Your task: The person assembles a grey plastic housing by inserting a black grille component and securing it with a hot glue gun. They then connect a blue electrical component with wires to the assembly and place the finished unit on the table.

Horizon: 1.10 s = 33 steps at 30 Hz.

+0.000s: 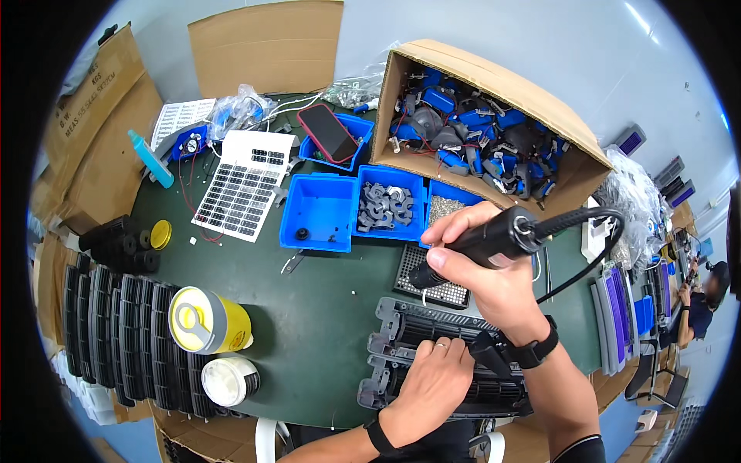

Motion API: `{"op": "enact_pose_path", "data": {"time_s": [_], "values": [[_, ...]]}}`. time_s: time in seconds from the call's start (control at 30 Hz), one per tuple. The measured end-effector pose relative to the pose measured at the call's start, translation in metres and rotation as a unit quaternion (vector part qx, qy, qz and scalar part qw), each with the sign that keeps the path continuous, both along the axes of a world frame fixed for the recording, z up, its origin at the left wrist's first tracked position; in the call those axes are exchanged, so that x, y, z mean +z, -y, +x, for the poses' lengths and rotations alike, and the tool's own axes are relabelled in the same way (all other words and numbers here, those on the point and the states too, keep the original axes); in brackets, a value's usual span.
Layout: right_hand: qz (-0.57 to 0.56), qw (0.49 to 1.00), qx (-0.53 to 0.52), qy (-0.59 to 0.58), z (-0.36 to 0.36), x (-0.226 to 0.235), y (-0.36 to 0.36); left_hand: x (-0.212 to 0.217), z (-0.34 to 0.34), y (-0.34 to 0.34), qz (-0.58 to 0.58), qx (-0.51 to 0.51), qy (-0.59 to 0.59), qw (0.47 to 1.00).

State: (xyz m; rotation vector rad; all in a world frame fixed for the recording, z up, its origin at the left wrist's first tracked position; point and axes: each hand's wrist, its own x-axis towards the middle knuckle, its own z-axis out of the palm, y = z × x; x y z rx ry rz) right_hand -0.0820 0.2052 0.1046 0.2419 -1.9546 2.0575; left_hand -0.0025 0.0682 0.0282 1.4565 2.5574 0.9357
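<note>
My right hand [494,285] is closed round a black electric screwdriver [494,241], whose thick cable loops off to the right. The driver's tip end points down left, over a dark tray [451,294] with a grid of small pale dots. Below it, two black slatted plastic housings [394,318] with grey end brackets lie side by side near the table's front edge. My left hand [436,378] rests on them with its fingers curled over the slats, apparently gripping the nearer housing. A black device on my right wrist hides part of the housings.
Blue bins [318,212] hold grey brackets and small screws. Behind them is a cardboard box [494,69] of blue and grey parts. At left stand a yellow canister [208,320], a white tub [230,381] and rows of black slatted parts [135,332]. Another person [702,309] sits far right.
</note>
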Motion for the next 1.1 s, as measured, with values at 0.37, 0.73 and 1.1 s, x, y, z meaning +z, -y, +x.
{"op": "enact_pose_path", "data": {"time_s": [0.37, 0.73, 1.1], "values": [[-0.022, 1.000, -0.006, 0.019, -0.013, -0.021, 0.004, -0.003, 0.000, 0.000, -0.003, 0.003, 0.014, 1.000], [-0.013, 0.998, -0.009, 0.059, -0.020, -0.014, 0.010, -0.003, 0.000, -0.001, -0.004, 0.000, 0.010, 1.000], [0.050, 0.997, -0.001, 0.054, -0.030, -0.017, 0.013, 0.024, -0.023, 0.074, 0.162, 0.062, 0.103, 0.979]]}}
